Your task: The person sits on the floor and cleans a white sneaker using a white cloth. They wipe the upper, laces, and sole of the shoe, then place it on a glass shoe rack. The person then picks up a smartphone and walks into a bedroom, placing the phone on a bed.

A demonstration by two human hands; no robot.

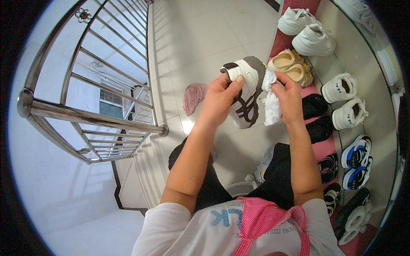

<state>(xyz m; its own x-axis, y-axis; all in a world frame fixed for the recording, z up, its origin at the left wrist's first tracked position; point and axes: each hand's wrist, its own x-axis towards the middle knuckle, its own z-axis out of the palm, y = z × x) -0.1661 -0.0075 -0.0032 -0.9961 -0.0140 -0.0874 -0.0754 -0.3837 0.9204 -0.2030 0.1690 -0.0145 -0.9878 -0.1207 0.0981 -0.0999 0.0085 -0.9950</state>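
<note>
My left hand [221, 97] grips a white and dark brown sneaker [249, 76] by its heel opening, thumb pressed on the pale side. The shoe is tilted so its grey-brown sole faces right. Pinched in the fingers of my right hand [290, 97] is a white wipe or tissue [271, 102], crumpled at the top and hanging down. Its upper edge is right beside the sole; whether it touches cannot be made out. A dusty-pink cloth [194, 98] lies bunched on the tiled floor, left of the shoe.
Pairs of shoes line the right side: white sneakers [314, 40], cream clogs [282, 60], black shoes [317, 131] and blue sneakers [356, 152], partly on a pink-red mat [309, 92]. A stainless-steel railing [96, 115] borders stairs [144, 169] at left.
</note>
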